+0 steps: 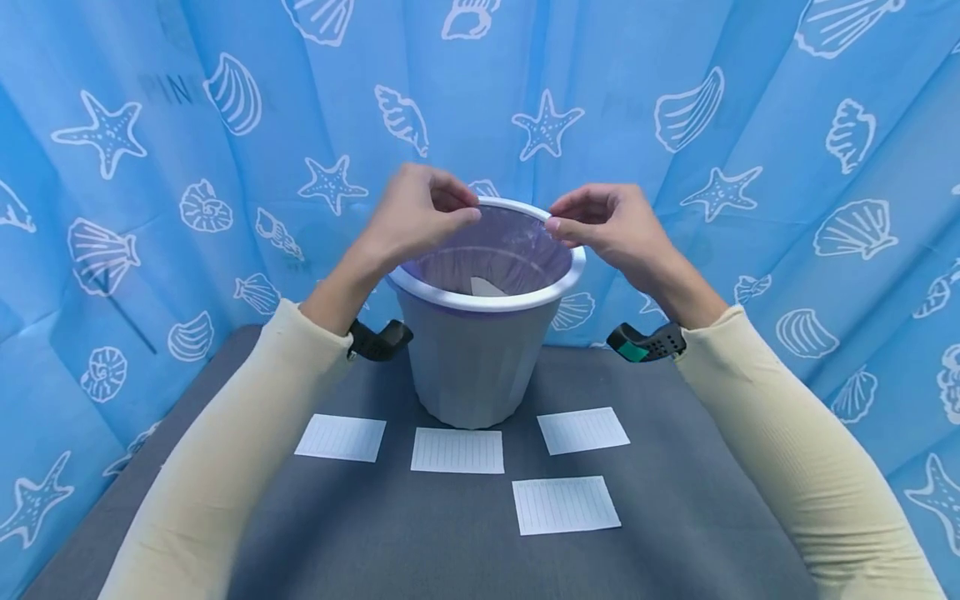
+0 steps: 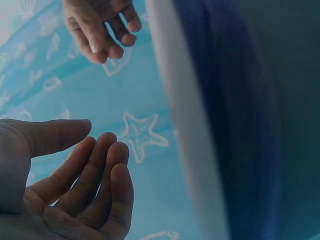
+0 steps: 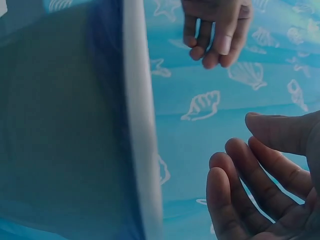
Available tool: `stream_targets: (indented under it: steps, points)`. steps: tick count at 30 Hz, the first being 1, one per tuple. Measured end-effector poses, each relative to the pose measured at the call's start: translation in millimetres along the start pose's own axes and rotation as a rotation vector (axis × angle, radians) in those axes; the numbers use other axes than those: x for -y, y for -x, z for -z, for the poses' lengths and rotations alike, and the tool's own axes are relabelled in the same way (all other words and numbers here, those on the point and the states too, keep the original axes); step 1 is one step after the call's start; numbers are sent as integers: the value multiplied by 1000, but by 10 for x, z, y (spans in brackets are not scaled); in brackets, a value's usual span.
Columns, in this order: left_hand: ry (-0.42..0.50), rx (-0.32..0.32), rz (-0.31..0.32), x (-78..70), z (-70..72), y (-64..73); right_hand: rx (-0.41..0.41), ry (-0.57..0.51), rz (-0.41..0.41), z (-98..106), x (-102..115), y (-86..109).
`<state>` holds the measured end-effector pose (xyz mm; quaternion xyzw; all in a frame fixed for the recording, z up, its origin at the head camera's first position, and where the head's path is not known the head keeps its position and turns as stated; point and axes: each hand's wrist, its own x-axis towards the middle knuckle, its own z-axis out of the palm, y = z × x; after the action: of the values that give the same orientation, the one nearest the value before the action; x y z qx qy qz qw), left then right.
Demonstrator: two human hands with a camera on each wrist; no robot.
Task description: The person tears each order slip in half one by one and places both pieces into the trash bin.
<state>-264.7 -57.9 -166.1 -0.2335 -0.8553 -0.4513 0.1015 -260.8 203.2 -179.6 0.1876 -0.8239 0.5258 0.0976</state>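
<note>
A light grey trash bin [image 1: 476,358] stands upright on the table, lined with a translucent purple bag [image 1: 517,242] under its white rim [image 1: 487,302]. Inside it, part of a white piece [image 1: 486,287] shows. My left hand [image 1: 423,208] hovers over the rim's left side, its fingers loosely bent. On the opposite side my right hand [image 1: 611,221] is held the same way. Both wrist views show gaps between thumb and fingertips, with nothing in the left hand [image 2: 85,180] or the right hand [image 3: 265,180]. Both stand apart from the rim there.
Several lined white cards lie on the dark grey table [image 1: 405,542] before the bin: a left card [image 1: 341,437], a middle card [image 1: 457,451], a right card [image 1: 583,431] and a nearer card [image 1: 566,505]. Behind hangs a blue shell-patterned curtain [image 1: 465,75].
</note>
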Motion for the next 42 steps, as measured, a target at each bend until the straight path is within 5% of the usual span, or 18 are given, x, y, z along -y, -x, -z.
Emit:
stream_targets:
  steps: [14,21,26,34,42]
  points:
    - [100,-114,-286,61,-344,706,-38,-15,115,-31,-316,857]
    - [167,-118,-343,121,-648,1009,-26,-8,101,-119,-606,1165]
    - [167,-58,-303,283,-961,1177,13,5,60,-215,-864,1354]
    - [183,90,-102,695,-1493,1371,58,26,-39,-406,-1364,1667]
    - [166,177,26,1024,-1951,1520,62,102,-159,-578,-1764,1858]
